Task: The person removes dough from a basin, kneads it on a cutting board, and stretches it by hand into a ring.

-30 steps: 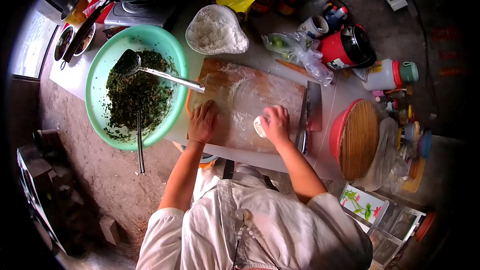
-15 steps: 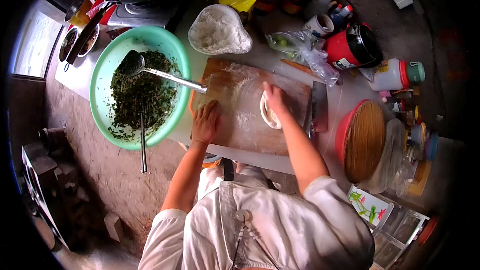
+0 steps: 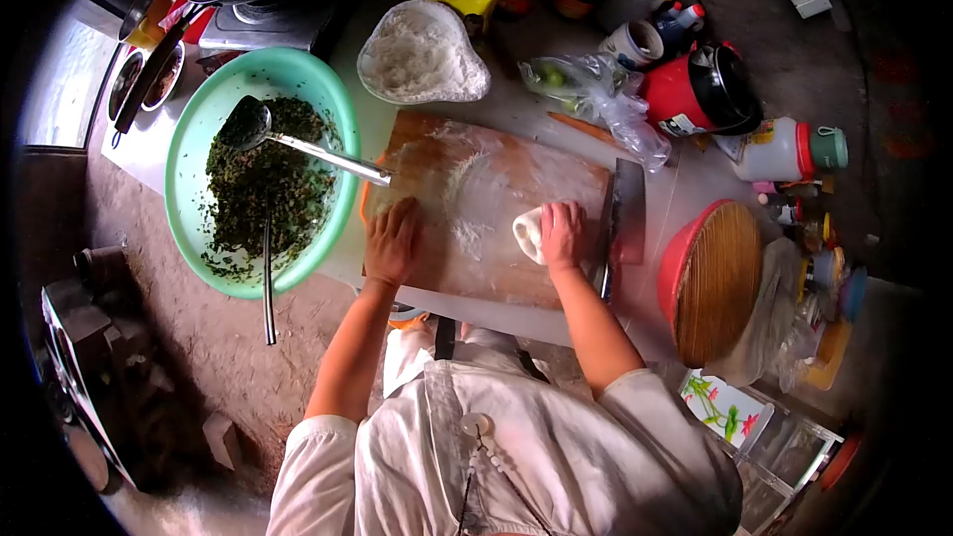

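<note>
- White dough [image 3: 529,235] lies on the wooden board [image 3: 496,278], partly under the right hand [image 3: 564,232] and showing on the side of its fingers that faces the left hand [image 3: 391,241].
- The right fingers curl over the dough's near-side edge and grasp it; what the fingertips do underneath is hidden.
- The left fingers are released, laid flat and slightly parted near the board's left edge, holding no object.
- For even working, the push is best given by the heel of the right hand, with the fingers only gathering the edge back in, lightly enough not to tear it.
- A small turn between presses would spread the pressure evenly; the left palm's weight helps steady the board.
- Loose flour [image 3: 471,236] lies between the two sets of fingers, a handy place to dust the dough should it stick.
- The big knife [image 3: 626,213] lies just beyond the right fingers, on their outer side, so short strokes are safer there.
- The dough looks pale, soft and mostly smooth, a small rounded lump with a shaded crease or dip; its finer texture is too small to tell.
</note>
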`<state>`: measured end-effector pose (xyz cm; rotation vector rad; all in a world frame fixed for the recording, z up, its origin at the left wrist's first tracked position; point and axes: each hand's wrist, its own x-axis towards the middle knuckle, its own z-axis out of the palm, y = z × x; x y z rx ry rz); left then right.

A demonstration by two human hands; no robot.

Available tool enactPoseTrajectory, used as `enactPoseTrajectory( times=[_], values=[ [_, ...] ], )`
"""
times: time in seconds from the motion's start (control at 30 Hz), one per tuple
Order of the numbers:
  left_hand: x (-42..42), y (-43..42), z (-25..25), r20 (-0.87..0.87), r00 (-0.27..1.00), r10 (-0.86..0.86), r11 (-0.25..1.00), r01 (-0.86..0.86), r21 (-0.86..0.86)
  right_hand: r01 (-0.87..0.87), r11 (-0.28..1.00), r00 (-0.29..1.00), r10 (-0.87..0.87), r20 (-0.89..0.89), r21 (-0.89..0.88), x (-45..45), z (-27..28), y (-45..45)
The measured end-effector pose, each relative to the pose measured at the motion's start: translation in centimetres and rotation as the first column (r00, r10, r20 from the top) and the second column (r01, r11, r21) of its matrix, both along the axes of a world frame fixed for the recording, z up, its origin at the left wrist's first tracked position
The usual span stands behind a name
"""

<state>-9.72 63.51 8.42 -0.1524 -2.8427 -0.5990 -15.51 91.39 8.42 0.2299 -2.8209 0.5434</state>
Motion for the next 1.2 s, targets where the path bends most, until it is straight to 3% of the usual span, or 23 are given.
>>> enactPoseTrajectory(
  times=[0.13, 0.2, 0.23, 0.3, 0.33, 0.37, 0.43, 0.47, 0.5, 0.53, 0.57, 0.63, 0.67, 0.7, 0.9, 1.03, 1.1, 1.17, 1.2],
  values=[
    [0.0, -0.1, 0.1, -0.013, 1.0, -0.018, 1.0, 0.018, 0.016, 0.094, 0.992, 0.991, -0.102, 0.092, 0.09, -3.9, 0.1, -0.5],
    [0.2, 0.0, -0.1, -0.028, 0.999, -0.018, 1.0, 0.018, 0.011, 0.214, 0.969, 0.902, -0.244, 0.356, 0.123, -4.7, 2.7, -1.5],
    [0.3, 0.0, -0.2, -0.038, 0.999, -0.014, 1.0, 0.014, 0.013, 0.211, 0.97, 0.906, -0.241, 0.347, 0.123, -4.8, 2.7, -1.3],
    [0.4, -0.2, -0.3, -0.067, 0.998, -0.011, 0.999, 0.014, 0.038, 0.373, 0.913, 0.797, -0.221, 0.563, -0.169, -5.1, 0.7, 0.1],
    [0.4, -0.2, -0.2, -0.068, 0.998, -0.01, 0.999, 0.012, 0.041, 0.361, 0.841, 0.834, -0.097, 0.544, -0.404, -4.7, -8.4, 3.5],
    [0.4, -0.2, -0.2, -0.077, 0.997, -0.012, 0.999, 0.014, 0.033, 0.499, 0.781, 0.622, -0.02, 0.783, -0.376, -3.1, -3.3, 4.0],
    [0.4, 0.0, 0.1, -0.082, 0.996, -0.015, 0.999, 0.018, 0.035, 0.629, 0.776, 0.246, -0.142, 0.959, -0.046, 0.1, 2.2, 1.9],
    [0.3, 0.0, 0.3, -0.072, 0.997, -0.007, 0.999, 0.011, 0.045, 0.629, 0.776, 0.245, -0.146, 0.958, -0.042, 0.5, 3.1, 2.1],
    [0.4, 0.0, 0.4, -0.062, 0.998, -0.001, 0.999, 0.004, 0.054, 0.314, 0.949, 0.437, -0.119, 0.892, -0.027, 0.7, 3.8, 2.6],
    [0.4, 0.0, 0.4, -0.06, 0.998, -0.002, 0.998, 0.006, 0.055, -0.033, 0.998, 0.593, -0.02, 0.805, 0.05, 1.0, 4.2, 2.9],
    [0.4, 0.0, 0.3, -0.07, 0.998, -0.003, 0.999, 0.006, 0.047, -0.032, 0.998, 0.593, -0.022, 0.805, 0.05, 1.3, 3.3, 2.6],
    [0.1, 0.0, 0.3, -0.084, 0.996, -0.004, 0.999, 0.007, 0.035, 0.086, 0.987, 0.942, -0.035, 0.333, -0.138, 1.9, 1.3, 0.1],
    [0.1, 0.0, 0.2, -0.073, 0.997, 0.001, 0.999, 0.002, 0.04, 0.059, 0.973, 0.944, 0.018, 0.328, -0.225, 2.1, 1.0, -1.3],
    [0.1, 0.0, 0.3, -0.058, 0.998, 0.006, 0.999, -0.003, 0.043, -0.11, 0.993, 0.991, 0.108, 0.074, 0.033, 1.9, 0.9, -2.3],
    [-0.1, -0.1, 0.2, -0.024, 1.0, -0.011, 1.0, 0.011, 0.02, -0.111, 0.994, 0.993, 0.112, 0.046, -0.024, -2.8, -1.3, -3.0],
    [0.1, -0.1, 0.5, -0.024, 1.0, -0.005, 1.0, 0.006, 0.029, -0.064, 0.997, 0.998, 0.063, 0.017, 0.035, -5.5, -2.2, -2.6],
    [0.2, -0.1, 0.5, -0.025, 1.0, -0.012, 0.999, 0.013, 0.029, -0.093, 0.996, 0.987, 0.092, 0.131, 0.003, -6.0, -1.6, -2.6],
    [0.2, -0.1, 0.0, -0.039, 0.999, -0.012, 0.999, 0.014, 0.042, -0.145, 0.989, 0.986, 0.145, 0.076, -0.004, -5.6, 0.0, -2.6],
    [0.2, -0.2, -0.1, -0.041, 0.999, -0.011, 0.998, 0.013, 0.058, -0.12, 0.936, 0.948, 0.207, 0.241, -0.332, -5.2, 0.6, -2.4]
  ],
)
